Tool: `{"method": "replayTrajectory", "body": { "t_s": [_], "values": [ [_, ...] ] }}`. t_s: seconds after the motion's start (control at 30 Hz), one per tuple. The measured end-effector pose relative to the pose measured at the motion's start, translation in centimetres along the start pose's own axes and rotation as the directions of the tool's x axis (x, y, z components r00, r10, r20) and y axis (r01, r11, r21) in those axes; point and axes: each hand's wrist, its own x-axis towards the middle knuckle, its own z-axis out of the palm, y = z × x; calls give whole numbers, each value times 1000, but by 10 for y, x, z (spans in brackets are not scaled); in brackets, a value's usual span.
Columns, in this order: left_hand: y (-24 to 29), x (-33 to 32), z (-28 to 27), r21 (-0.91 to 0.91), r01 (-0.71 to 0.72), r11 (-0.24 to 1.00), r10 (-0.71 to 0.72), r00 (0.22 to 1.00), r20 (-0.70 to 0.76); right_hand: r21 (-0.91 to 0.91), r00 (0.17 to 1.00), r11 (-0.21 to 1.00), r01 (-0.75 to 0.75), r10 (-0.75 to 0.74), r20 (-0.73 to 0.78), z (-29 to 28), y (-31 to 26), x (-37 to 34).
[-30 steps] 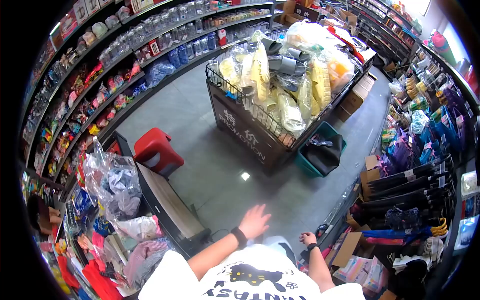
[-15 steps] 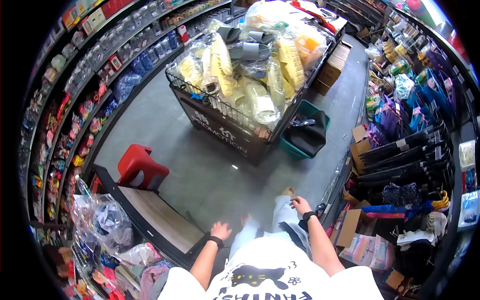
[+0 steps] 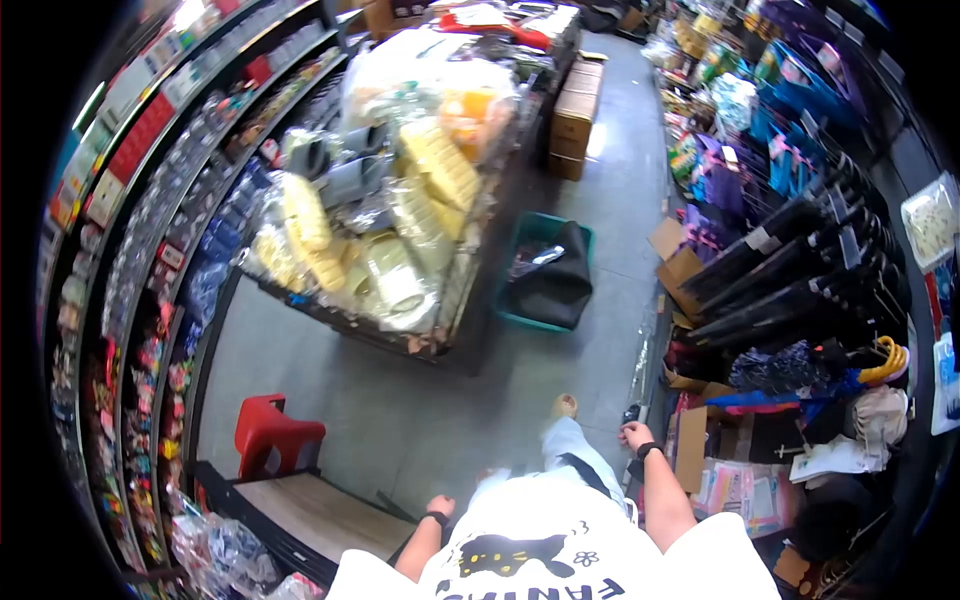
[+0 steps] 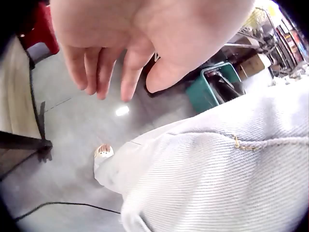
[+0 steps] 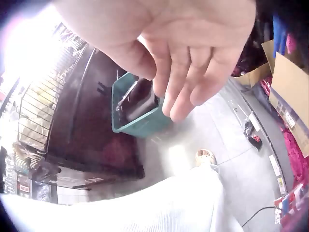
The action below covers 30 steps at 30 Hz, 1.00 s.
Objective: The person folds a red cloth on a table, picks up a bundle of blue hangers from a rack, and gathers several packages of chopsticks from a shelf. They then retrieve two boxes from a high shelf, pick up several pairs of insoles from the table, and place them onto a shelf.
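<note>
My left hand (image 3: pixel 441 506) hangs beside my leg, holding nothing; in the left wrist view its fingers (image 4: pixel 106 72) dangle loosely over the grey floor. On the other side my right hand (image 3: pixel 634 436) is also bare, with relaxed fingers (image 5: pixel 178 92) in the right wrist view. Ahead stands a teal bin (image 3: pixel 507 308) with a black bag-like thing (image 3: pixel 560 285) in it. Left of that is a wire-topped bin (image 3: pixel 440 340) heaped with plastic-wrapped yellow and grey slippers (image 3: pixel 310 215).
A red stool (image 3: pixel 262 425) stands at the left by a low wood-topped platform (image 3: pixel 320 515). Stocked shelves (image 3: pixel 150 200) line the left. Along the right are black umbrellas (image 3: pixel 790 280) and an open cardboard box (image 3: pixel 690 450). Stacked cartons (image 3: pixel 575 115) stand farther up the aisle.
The view has turned right and come closer to the slipper bin and teal bin. My left hand has dropped back from in front of me to my side; my right hand stays low.
</note>
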Motion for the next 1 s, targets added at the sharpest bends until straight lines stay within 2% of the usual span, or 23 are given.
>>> {"method": "replayTrajectory", "body": {
  "t_s": [0.07,0.1,0.13,0.23,0.27,0.3,0.33,0.37,0.4,0.43,0.5,0.53,0.67,0.7,0.77,0.83,0.9,0.93,0.97,1.0],
  "values": [
    [40,21,-15,100,-20,995,20,1000,3,61,999,998,0,-2,34,-20,18,18],
    [64,35,-21,96,-42,995,51,995,-88,57,1000,998,-14,13,23,-33,22,23],
    [106,32,-42,71,-64,995,72,991,-113,68,999,997,-35,35,7,-46,22,24],
    [218,42,-75,-32,-234,972,215,933,-289,135,998,990,-46,51,-34,-85,29,40],
    [257,38,-86,-20,-330,944,309,900,-307,151,998,988,-30,38,-52,-94,34,46],
    [292,42,-91,-48,-397,917,365,880,-303,170,997,985,-17,30,-70,-102,39,47],
    [317,57,-87,-21,-491,871,458,826,-329,188,995,982,10,9,-102,-108,38,45],
    [351,51,-93,10,-519,855,500,817,-288,164,992,986,42,-21,-128,-114,37,42],
    [381,45,-97,50,-580,813,569,774,-277,211,990,976,44,-15,-141,-115,41,42],
    [406,45,-96,74,-623,779,616,739,-272,256,988,966,48,-8,-157,-117,43,41],
    [443,44,-96,117,-691,714,696,679,-234,231,980,971,53,-6,-198,-117,50,34],
    [456,48,-97,152,-705,692,721,669,-180,248,976,968,45,10,-217,-116,59,32],
    [474,84,-92,249,-635,732,670,736,-92,365,967,931,-29,119,-227,-102,108,23],
    [466,115,-84,338,-621,707,682,725,-93,431,956,899,-78,190,-222,-101,108,12],
    [471,107,-95,312,-548,776,595,801,-71,461,939,875,-147,270,-212,-95,142,12],
    [476,113,-104,379,-460,803,501,865,-11,519,888,806,-284,426,-176,-93,151,6],
    [477,139,-110,434,-402,806,424,904,48,504,849,793,-343,491,-195,-89,153,15],
    [477,159,-110,465,-364,807,379,923,64,469,855,815,-340,476,-208,-92,141,16],
    [483,178,-111,496,-326,805,330,940,83,431,877,853,-293,419,-233,-86,158,35],
    [495,186,-115,525,-314,791,302,947,110,498,879,833,-240,404,-252,-89,148,39]
  ]
}}
